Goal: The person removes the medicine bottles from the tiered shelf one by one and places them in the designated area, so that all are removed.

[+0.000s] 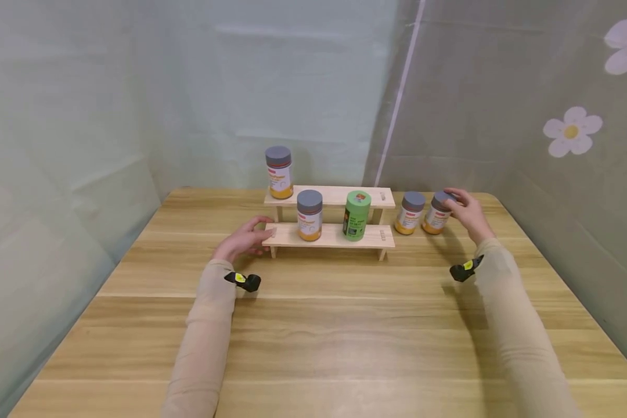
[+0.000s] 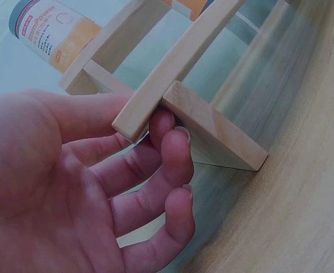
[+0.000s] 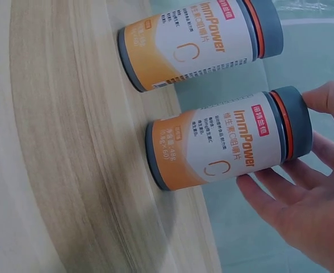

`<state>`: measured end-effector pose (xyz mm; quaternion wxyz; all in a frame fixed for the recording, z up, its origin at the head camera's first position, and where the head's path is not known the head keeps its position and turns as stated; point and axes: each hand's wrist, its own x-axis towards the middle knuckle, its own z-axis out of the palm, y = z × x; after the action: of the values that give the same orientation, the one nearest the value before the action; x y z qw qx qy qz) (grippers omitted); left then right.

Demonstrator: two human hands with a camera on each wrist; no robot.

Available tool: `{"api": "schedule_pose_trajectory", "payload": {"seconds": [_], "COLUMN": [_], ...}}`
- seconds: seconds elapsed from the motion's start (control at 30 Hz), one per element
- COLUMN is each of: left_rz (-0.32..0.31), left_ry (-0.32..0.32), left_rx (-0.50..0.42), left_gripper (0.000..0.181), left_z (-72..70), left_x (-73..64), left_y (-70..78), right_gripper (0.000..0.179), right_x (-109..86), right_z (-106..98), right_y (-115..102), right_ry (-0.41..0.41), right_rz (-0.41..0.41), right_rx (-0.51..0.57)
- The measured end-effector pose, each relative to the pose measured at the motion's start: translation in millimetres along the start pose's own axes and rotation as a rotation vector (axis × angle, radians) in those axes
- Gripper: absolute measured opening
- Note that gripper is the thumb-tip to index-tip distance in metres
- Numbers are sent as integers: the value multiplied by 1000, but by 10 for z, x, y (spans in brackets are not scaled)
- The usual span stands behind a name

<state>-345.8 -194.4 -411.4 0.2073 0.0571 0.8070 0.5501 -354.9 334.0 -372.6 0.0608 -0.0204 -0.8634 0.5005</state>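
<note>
A two-tier wooden shelf rack [image 1: 329,235] stands on the table. My left hand [image 1: 244,239] grips the left end of its lower board [image 2: 175,65], with the fingers curled under the board beside the leg [image 2: 215,128]. At the right, my right hand [image 1: 470,216] holds a grey-lidded vitamin bottle [image 3: 218,145] by its lid, thumb on one side and fingers round the other. This bottle is upright on the table. A matching vitamin bottle [image 1: 410,215] stands just left of it, between it and the rack.
Another vitamin bottle [image 1: 279,174] is on the upper board's left end. The lower board carries a similar bottle [image 1: 310,216] and a green canister [image 1: 356,216]. Behind the wood-grain table [image 1: 334,331] hangs a pale curtain [image 1: 303,87].
</note>
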Motion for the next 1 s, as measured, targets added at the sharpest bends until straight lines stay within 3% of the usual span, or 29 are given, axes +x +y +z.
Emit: {"api": "schedule_pose_trajectory", "payload": {"seconds": [0.37, 0.8, 1.0], "left_rz": [8, 0, -5], "left_ry": [-8, -5, -3], "left_rx": [-37, -42, -41], "left_gripper": [54, 55, 54], "left_z": [32, 21, 12], "left_x": [18, -16, -31], "left_y": [-3, 49, 36], "right_gripper": [64, 81, 78], "right_x": [34, -26, -67], "right_z": [-75, -20, 54], "right_y": [-15, -333, -496], "right_ry": [-97, -54, -16], "right_rz": [65, 30, -4], "right_rx": [41, -49, -61]}}
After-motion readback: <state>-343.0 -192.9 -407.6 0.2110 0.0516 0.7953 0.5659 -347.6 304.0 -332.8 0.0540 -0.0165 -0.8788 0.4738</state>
